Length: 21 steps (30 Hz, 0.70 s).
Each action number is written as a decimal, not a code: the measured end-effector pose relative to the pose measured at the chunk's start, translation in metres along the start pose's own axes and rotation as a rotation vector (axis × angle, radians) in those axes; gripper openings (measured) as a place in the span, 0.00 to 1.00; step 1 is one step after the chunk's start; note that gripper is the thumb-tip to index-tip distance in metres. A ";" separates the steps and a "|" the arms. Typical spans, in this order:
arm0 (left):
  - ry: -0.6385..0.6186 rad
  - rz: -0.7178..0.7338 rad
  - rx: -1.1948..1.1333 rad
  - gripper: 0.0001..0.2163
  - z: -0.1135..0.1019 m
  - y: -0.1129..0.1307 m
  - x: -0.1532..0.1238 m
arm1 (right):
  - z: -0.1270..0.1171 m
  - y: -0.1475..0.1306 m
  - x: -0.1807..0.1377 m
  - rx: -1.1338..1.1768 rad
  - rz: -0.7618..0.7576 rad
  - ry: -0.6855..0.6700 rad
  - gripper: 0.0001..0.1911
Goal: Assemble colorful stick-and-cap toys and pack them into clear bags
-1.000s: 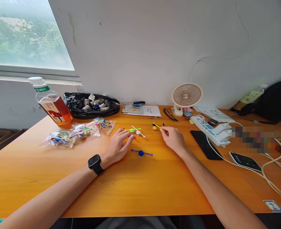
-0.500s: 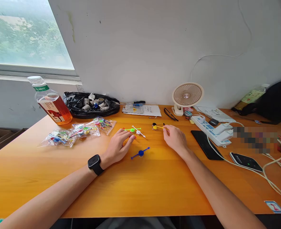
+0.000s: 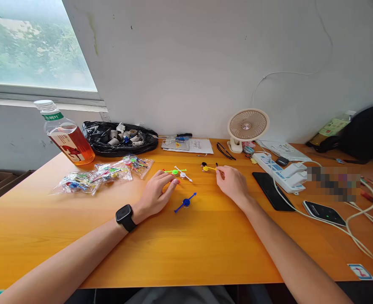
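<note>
My left hand (image 3: 157,192), wearing a black watch (image 3: 125,216), rests on the table with fingers extended and thumb apart. Its fingertips lie beside a green arrow spinner (image 3: 175,172) and a white one (image 3: 182,174). Bits of red plastic peek out at the fingers and thumb, mostly hidden. My right hand (image 3: 231,180) pinches one end of a yellow arrow spinner (image 3: 205,169). Close behind that lies a black spinner (image 3: 204,164), partly covered. Between my forearms a blue arrow spinner (image 3: 186,202) sits alone on the wood.
Clear packets of coloured pieces (image 3: 75,182) lie left, near a tea bottle (image 3: 70,143) and a black bag of cardboard rolls (image 3: 119,139). A small fan (image 3: 248,125) stands at the wall. Rightward are a phone (image 3: 271,191), power strip (image 3: 279,171) and cables.
The blue spinner's arrow has turned slightly, its pointed end now further up and left. Both hands hold their places; the view has shifted a little.
</note>
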<state>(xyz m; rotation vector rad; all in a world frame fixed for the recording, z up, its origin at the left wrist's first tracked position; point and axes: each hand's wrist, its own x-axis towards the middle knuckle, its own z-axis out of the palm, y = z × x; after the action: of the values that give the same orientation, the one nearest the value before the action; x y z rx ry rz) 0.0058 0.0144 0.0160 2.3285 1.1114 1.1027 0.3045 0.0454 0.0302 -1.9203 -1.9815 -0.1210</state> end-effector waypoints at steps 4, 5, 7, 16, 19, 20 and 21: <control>-0.003 0.003 0.001 0.16 0.000 0.000 0.000 | -0.002 0.000 0.000 -0.033 0.011 0.004 0.15; -0.003 0.003 0.002 0.16 0.000 0.000 0.000 | -0.003 0.000 0.000 -0.038 0.010 0.010 0.15; -0.005 -0.001 0.004 0.16 0.000 0.001 0.000 | -0.004 0.000 -0.001 -0.044 0.009 0.015 0.16; -0.013 -0.003 0.005 0.16 -0.001 0.004 0.000 | -0.005 -0.004 -0.002 -0.062 -0.010 -0.020 0.16; -0.011 0.005 -0.001 0.16 -0.001 0.003 0.001 | -0.007 -0.003 -0.002 -0.061 0.008 -0.018 0.16; -0.013 0.009 -0.004 0.16 -0.001 0.003 0.001 | -0.008 -0.003 -0.001 -0.054 0.014 -0.015 0.16; -0.014 0.015 -0.006 0.16 -0.001 0.003 0.001 | -0.009 -0.002 -0.001 -0.046 0.019 -0.011 0.15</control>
<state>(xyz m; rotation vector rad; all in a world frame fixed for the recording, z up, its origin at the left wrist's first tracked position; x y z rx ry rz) 0.0074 0.0132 0.0188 2.3395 1.0861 1.0920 0.3047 0.0416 0.0387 -1.9713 -1.9837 -0.1530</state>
